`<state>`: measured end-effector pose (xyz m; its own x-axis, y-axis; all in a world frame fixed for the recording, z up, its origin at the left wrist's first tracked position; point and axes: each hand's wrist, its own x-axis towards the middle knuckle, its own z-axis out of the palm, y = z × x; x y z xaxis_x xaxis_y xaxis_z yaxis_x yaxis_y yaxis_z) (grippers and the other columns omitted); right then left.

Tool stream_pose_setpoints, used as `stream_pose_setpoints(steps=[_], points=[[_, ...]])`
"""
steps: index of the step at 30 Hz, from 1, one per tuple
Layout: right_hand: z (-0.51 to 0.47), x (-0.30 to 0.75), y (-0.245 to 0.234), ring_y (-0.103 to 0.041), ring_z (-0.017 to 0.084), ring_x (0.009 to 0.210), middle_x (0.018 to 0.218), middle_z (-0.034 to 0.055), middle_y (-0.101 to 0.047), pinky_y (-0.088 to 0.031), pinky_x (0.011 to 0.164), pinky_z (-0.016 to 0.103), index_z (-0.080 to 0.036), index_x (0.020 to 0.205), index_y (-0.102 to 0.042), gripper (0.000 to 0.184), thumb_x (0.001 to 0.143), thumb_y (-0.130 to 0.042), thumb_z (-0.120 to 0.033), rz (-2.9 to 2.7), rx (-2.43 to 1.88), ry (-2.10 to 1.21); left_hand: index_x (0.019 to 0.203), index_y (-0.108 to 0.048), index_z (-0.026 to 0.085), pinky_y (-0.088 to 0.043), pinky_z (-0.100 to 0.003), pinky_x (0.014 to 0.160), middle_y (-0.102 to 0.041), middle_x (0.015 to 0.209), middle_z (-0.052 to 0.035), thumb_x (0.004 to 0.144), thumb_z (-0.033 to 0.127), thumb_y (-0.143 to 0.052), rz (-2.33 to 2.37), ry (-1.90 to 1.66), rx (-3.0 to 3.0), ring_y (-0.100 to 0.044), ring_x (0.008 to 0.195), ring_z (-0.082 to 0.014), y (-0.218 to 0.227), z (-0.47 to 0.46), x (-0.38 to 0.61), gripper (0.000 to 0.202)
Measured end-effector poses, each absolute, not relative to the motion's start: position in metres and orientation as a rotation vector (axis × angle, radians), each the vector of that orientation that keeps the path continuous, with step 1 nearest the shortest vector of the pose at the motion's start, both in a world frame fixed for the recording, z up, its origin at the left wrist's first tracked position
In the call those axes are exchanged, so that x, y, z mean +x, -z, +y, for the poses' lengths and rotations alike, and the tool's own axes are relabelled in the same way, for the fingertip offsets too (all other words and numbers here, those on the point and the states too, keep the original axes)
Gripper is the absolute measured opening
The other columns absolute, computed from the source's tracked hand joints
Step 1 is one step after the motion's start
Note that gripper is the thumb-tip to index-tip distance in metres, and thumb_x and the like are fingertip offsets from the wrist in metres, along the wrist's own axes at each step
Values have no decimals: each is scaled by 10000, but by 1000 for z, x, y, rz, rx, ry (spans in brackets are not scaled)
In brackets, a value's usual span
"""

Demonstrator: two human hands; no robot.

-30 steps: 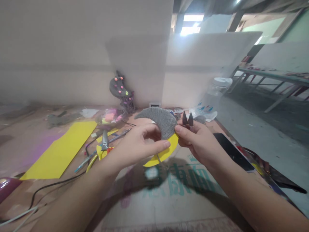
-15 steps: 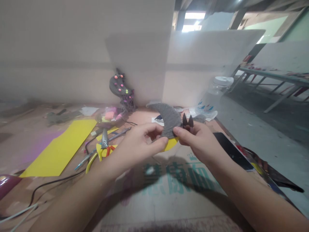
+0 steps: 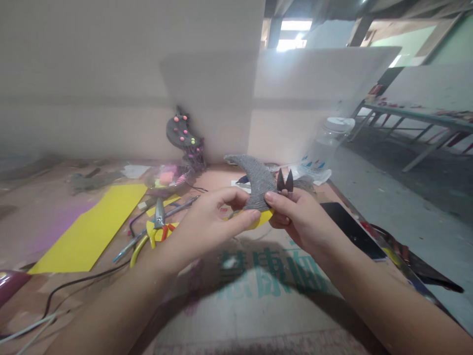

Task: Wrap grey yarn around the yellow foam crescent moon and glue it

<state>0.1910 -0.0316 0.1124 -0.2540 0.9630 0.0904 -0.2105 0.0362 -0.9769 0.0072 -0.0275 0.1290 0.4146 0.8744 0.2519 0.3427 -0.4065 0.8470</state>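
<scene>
A crescent wrapped in grey yarn [image 3: 254, 175] is held up above the table, its pointed tip toward the upper left. Bare yellow card [image 3: 261, 219] shows at its lower end. My left hand [image 3: 221, 214] pinches the crescent's lower left side between thumb and fingers. At its right edge, the thumb of my right hand [image 3: 297, 212] presses on the yarn, fingers curled behind. Two dark pointed blades of small scissors [image 3: 285, 181] stick up, slightly parted, from my right hand; their handles are hidden in it.
Yellow card [image 3: 92, 227], yellow-handled pliers [image 3: 158, 217] and a pen [image 3: 185, 204] lie to the left. Behind stands a dark crescent ornament with coloured beads [image 3: 183, 133]. A black phone [image 3: 351, 229] and a lidded clear jar [image 3: 334, 138] are on the right.
The crescent has turned slightly, so its wrapped face shows more fully. My right hand's fingers have shifted a little beneath it. Both hands keep their hold.
</scene>
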Motion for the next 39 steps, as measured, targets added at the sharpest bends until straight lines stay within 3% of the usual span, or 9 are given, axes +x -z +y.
stream_pose_setpoints(steps=[7, 11, 15, 18, 21, 26, 39], points=[[-31, 192, -113, -206, 62, 492, 586, -77, -301, -182, 458, 235, -198, 659, -426, 400, 777, -698, -467, -1308, -861, -1438, 799, -667, 187, -428, -216, 635, -661, 783, 15, 785, 352, -687, 917, -909, 1742, -577, 712, -111, -123, -20, 6, 166], [-31, 206, -119, -440, 110, 626, 784, -5, -502, -355, 535, 248, -215, 961, -570, 349, 870, -558, -552, -1502, -900, -1026, 815, -654, 176, -428, -209, 593, -671, 793, 2, 791, 374, -675, 931, -892, 1635, -580, 669, -105, -121, -15, 6, 200], [-41, 220, -126, -558, 166, 877, 1042, 49, -591, -453, 740, 301, -282, 1152, -551, 220, 943, -519, -340, -1700, -921, -369, 813, -649, 167, -428, -209, 590, -673, 799, -4, 790, 382, -677, 960, -884, 1592, -585, 670, -109, -120, -13, 4, 218], [-48, 224, -130, -595, 201, 879, 1052, 61, -635, -475, 754, 346, -306, 1208, -542, 334, 895, -576, -194, -1934, -879, -59, 823, -648, 167, -414, -202, 578, -662, 781, 3, 791, 380, -678, 929, -878, 1569, -575, 658, -101, -120, -13, 3, 217], [-47, 223, -132, -637, 225, 877, 979, 57, -689, -486, 769, 377, -299, 1189, -557, 354, 872, -594, -145, -2083, -832, 202, 806, -646, 169, -400, -192, 576, -649, 760, 19, 796, 356, -677, 948, -876, 1587, -558, 649, -87, -122, -15, 2, 190], [-41, 219, -135, -671, 210, 826, 907, 42, -727, -496, 707, 339, -227, 1072, -589, 232, 863, -619, -130, -2099, -817, 521, 792, -653, 178, -384, -186, 576, -645, 755, 30, 803, 308, -662, 997, -888, 1623, -545, 656, -81, -125, -19, 3, 131], [-43, 219, -133, -660, 181, 712, 840, 14, -726, -448, 627, 310, -208, 973, -552, 108, 884, -611, -191, -2154, -874, 592, 763, -652, 190, -370, -196, 571, -604, 718, 41, 795, 333, -658, 1075, -898, 1712, -515, 650, -80, -133, -22, -1, 147]])
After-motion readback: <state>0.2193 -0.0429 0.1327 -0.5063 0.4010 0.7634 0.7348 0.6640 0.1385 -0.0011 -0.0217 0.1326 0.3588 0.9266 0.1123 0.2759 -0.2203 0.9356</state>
